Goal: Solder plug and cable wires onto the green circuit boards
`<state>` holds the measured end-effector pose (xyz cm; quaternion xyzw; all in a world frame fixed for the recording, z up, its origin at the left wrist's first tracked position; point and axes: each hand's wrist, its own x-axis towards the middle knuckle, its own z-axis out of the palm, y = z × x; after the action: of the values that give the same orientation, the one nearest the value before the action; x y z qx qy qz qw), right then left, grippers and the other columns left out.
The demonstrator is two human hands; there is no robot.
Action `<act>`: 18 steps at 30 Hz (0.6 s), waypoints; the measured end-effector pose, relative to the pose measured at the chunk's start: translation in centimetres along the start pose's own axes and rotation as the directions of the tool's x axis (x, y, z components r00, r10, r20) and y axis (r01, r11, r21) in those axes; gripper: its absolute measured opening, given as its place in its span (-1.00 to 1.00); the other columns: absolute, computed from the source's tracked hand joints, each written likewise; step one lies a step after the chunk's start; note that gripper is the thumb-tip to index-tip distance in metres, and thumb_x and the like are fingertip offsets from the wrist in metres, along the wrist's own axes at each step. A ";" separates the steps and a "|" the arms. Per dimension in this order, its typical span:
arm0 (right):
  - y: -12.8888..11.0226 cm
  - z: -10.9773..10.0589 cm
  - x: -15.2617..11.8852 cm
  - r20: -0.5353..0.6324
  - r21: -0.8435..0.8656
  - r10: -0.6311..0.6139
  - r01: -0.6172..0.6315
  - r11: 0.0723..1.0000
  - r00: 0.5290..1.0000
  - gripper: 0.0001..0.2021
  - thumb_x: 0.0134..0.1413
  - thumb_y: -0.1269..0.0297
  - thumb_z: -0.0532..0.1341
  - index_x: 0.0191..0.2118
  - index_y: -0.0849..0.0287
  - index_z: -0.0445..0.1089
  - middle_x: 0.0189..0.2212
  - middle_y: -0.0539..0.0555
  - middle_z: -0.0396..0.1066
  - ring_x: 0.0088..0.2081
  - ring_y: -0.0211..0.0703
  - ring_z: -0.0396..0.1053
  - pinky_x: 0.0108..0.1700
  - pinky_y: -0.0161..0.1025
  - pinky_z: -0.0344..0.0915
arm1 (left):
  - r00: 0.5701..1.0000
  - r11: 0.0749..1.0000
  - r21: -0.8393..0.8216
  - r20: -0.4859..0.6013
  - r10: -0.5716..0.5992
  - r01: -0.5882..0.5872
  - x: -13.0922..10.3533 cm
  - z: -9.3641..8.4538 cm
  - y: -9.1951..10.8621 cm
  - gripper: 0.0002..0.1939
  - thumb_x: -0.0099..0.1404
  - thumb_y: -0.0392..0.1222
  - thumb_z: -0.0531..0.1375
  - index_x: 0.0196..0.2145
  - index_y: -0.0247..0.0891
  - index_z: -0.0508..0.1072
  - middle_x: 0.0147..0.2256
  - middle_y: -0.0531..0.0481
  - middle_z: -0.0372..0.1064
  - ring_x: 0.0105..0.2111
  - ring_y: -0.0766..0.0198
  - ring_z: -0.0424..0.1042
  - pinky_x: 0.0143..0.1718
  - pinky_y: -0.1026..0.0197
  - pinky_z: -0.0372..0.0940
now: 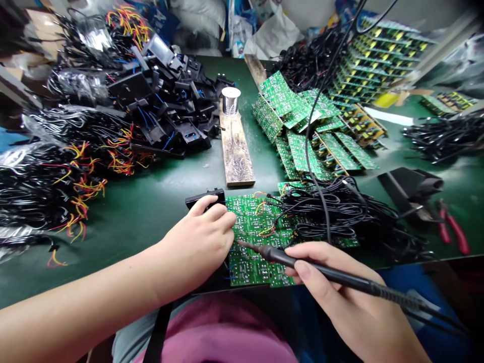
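In my right hand (pixel 333 287) is a black soldering iron (pixel 278 256), its tip pointing left over the green circuit boards (pixel 251 267) at the table's front edge. My left hand (pixel 202 232) rests at the left side of these boards with its fingers curled down. Whatever lies under those fingers is hidden. Just beyond them a black plastic housing (pixel 204 197) shows in part. Short blue wires join the boards' left edge. Black cables (pixel 325 206) with red and yellow wire ends lie across the boards' right part.
A solder spool (pixel 231 101) stands on a scorched wooden strip (pixel 237 151). Black housings (pixel 166 101) and cable bundles (pixel 41 181) pile up on the left. More circuit boards (pixel 302 151) lie behind, with a tall stack (pixel 370 60) further back. Red-handled pliers (pixel 454 229) lie at right.
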<state>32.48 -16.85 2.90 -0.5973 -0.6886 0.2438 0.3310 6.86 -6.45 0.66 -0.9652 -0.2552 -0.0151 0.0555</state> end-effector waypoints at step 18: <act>0.6 -0.1 -2.1 0.038 -0.232 -0.239 0.242 0.942 0.970 -0.81 0.45 0.25 0.22 0.10 -0.09 0.41 -0.10 -0.05 0.60 -0.06 -0.14 0.60 0.14 -0.26 0.50 | 0.993 0.991 -0.073 -0.035 -0.115 0.113 -0.4 0.7 0.6 -0.85 0.47 -0.23 0.20 -0.28 -0.22 0.52 -0.09 -0.09 0.51 0.00 0.01 0.40 0.32 -0.21 0.09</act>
<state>33.08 -18.77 2.13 -0.5427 -0.7819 0.1211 0.2820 6.78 -7.09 -0.17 -0.9499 -0.3081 -0.0461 0.0254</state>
